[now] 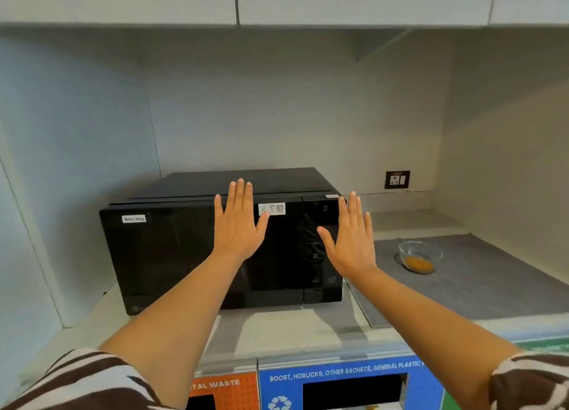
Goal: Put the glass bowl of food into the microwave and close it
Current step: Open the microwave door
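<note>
A black microwave (172, 249) stands on the counter in the middle of the view, its door shut, with a "Non-Veg" label at the top left. To its right, on a grey mat, sits a small glass bowl (420, 256) with orange-yellow food at its bottom. My left hand (237, 224) is held flat in front of the microwave door, fingers spread and pointing up, holding nothing. My right hand (349, 237) is raised the same way in front of the control panel, also with nothing in it. Both hands are well left of the bowl.
A grey mat (480, 283) covers the counter at the right. A wall socket (397, 179) sits behind it. Upper cabinets (338, 0) hang overhead. Side walls close the niche left and right. Below the counter edge are waste bins with orange (226, 388) and blue (348, 375) labels.
</note>
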The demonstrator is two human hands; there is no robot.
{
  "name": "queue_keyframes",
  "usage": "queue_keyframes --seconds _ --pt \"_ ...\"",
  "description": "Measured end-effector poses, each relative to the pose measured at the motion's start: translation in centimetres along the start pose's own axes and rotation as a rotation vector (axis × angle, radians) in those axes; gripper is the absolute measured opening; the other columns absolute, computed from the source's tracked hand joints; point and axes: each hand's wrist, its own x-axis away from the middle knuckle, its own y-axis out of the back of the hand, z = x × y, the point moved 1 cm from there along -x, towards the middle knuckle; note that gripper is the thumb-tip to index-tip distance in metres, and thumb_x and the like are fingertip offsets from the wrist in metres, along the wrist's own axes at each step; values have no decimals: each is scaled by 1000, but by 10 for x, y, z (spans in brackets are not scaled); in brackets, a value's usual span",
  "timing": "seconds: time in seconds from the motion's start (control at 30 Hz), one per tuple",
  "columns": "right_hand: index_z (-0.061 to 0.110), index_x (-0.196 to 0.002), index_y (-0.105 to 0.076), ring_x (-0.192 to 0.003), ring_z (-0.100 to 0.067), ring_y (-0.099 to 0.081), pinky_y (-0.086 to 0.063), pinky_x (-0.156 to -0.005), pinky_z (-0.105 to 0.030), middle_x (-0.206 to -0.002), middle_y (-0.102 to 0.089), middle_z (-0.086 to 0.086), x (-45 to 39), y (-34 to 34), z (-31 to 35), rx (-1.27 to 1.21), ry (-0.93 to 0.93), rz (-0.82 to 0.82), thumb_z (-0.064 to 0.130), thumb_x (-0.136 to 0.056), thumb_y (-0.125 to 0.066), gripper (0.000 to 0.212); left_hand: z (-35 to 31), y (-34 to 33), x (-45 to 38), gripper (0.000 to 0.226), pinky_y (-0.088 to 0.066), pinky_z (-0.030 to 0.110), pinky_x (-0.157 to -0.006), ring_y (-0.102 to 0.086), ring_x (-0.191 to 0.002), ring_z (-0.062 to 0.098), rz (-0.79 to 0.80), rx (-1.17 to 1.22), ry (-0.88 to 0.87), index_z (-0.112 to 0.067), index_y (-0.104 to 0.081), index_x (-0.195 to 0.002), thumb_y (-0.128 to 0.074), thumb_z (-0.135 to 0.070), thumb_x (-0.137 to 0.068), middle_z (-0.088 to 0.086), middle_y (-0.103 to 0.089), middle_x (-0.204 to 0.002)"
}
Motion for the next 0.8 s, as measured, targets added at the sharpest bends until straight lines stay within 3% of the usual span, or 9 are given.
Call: queue_keyframes --seconds 0.13,0.27,0.37,0.47,0.57,0.8 --pt "20 -147 2 -145 -23 -1 -11 -115 -40 -158 5 -10 25 -22 -18 -232 -103 36 56 -88 -38 80 -2 -11 -2 70 -3 51 -117 -2 -147 24 7 -62 26 -9 -9 -149 -25 -50 -94 11 -9 -159" --pt "23 -146 7 -144 -21 -10 -16 -110 -30 -159 2 -3 52 -52 -39 -606 -344 171 48 -82 -57 95 -1 -23 3 68 -6 54 -116 -13 -146 27 -10 -72 61 -7 -23 -145 -33 -49 -93 13 -26 -155" --pt "25 -146 7 -142 -23 -19 -24 -114 -42 -158 -10 -4 72 -78 -51 -832 -488 315 35 -78 -68 102 -3 -27 2 64 -9 55 -116 -22 -143 29 -36 -74 86 -7 -32 -141 -38 -48 -92 13 -37 -148" --pt "24 -147 -6 -138 -26 -30 -31 -111 -46 -153 -27 -6 85 -102 -54 -850 -529 389 26 -74 -75 101 -3 -30 1 63 -8 54 -116 -26 -141 30 -65 -99 92 -8 -35 -139 -40 -49 -91 13 -40 -146" --pt "26 -144 -19 -130 -23 -41 -37 -104 -37 -145 -40 -1 93 -123 -53 -867 -592 369 23 -65 -81 100 -5 -32 1 62 -9 54 -116 -29 -139 30 -92 -106 96 -8 -38 -137 -41 -49 -90 13 -43 -144" --pt "37 -134 -26 -115 -21 -55 -47 -91 -34 -131 -54 4 96 -151 -58 -752 -659 324 53 -51 -80 101 -7 -39 -2 61 -10 53 -116 -34 -137 30 -166 -98 131 -9 -43 -133 -41 -51 -88 12 -47 -141"
